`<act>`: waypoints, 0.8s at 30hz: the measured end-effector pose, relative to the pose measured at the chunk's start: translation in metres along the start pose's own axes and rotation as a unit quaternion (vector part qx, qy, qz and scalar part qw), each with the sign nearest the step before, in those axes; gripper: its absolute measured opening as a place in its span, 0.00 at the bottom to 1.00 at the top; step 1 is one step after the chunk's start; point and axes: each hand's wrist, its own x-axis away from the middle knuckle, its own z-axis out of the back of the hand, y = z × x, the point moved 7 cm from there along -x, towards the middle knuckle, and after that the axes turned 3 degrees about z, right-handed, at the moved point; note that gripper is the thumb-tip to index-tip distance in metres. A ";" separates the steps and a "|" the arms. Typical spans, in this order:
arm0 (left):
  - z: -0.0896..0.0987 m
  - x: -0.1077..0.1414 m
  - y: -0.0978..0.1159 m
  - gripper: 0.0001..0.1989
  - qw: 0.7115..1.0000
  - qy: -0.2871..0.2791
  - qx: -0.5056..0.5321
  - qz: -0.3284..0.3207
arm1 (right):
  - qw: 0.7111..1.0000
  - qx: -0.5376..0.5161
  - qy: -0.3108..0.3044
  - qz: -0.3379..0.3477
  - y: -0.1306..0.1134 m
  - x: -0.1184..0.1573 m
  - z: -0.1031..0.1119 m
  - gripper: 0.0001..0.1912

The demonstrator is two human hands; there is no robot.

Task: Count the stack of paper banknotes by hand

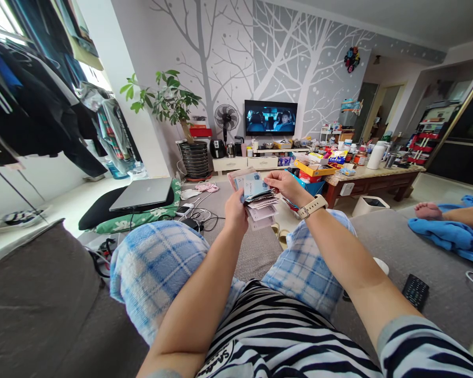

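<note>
A loose wad of paper banknotes is held above the person's lap, its sheets fanned and overlapping. The left hand has it from below at the near edge, with the fingers closed around the paper and partly hidden behind it. The right hand lies across the far side, its fingers stretched out rather than clenched, their tips on an uppermost pale blue note; whether they pinch it or only rest there, I cannot tell. A wristwatch with a pale strap sits on the right wrist. Such notes should weigh almost nothing and flop easily, and their smooth faces are likely to slide over one another, so the wad seems best held by pinching it flat through its thickness, with single notes taken by an edge or corner. Beyond the wad stands a wall-mounted television. To its left, a silver laptop lies shut on a black cushion. To its right are a low wooden worktop crowded with packages and, nearer, a black remote control on the grey sofa. Farther right, a bare foot rests beside a blue towel.
</note>
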 end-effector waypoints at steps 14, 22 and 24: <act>-0.003 0.004 0.003 0.13 1.000 -0.015 -0.001 -0.006 | 1.000 0.007 -0.005 -0.012 -0.004 0.002 -0.002 0.13; -0.002 0.007 0.005 0.12 1.000 0.002 -0.013 -0.004 | 1.000 -0.016 -0.015 -0.009 -0.001 0.001 -0.002 0.16; -0.003 0.008 0.006 0.11 1.000 0.003 -0.014 -0.006 | 0.999 -0.034 -0.027 -0.011 -0.001 0.002 -0.004 0.16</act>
